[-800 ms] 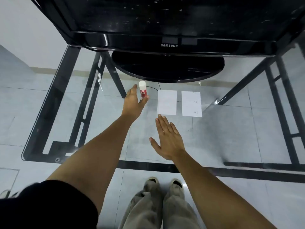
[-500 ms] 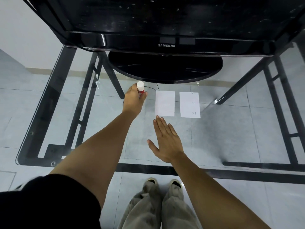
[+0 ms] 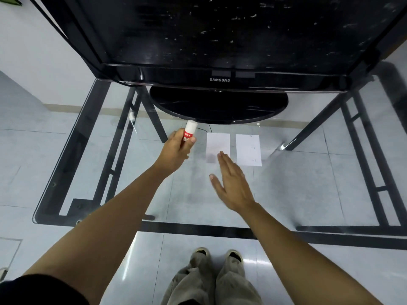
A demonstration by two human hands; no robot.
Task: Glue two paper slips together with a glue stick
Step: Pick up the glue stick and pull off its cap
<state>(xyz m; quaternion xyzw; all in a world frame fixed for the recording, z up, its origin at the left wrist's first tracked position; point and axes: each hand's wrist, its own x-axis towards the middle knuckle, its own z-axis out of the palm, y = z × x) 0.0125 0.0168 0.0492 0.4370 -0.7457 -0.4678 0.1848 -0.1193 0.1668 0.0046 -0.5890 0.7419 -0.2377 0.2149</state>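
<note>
Glue stick (image 3: 189,134), red-bodied with its white cap on, sits tilted in the left hand (image 3: 176,150), whose fingers and thumb are curled around its lower half above the glass table (image 3: 92,119). Through the clear top show the table's black frame legs (image 3: 123,137) and the grey tiled floor (image 3: 26,106). Just right of that hand lie two paper slips side by side, apart from each other: the left slip (image 3: 217,144) and the right slip (image 3: 248,149), which carries faint marks too small to read. The right hand (image 3: 233,183) is spread flat with fingers straight, gripping nothing; its fingertips overlap the near edge of the left slip, though contact cannot be told. Behind the slips stands a black Samsung monitor (image 3: 220,40) on an oval base (image 3: 218,106), its front edge near the slips' far ends. Nothing lies between the slips and either hand.
</note>
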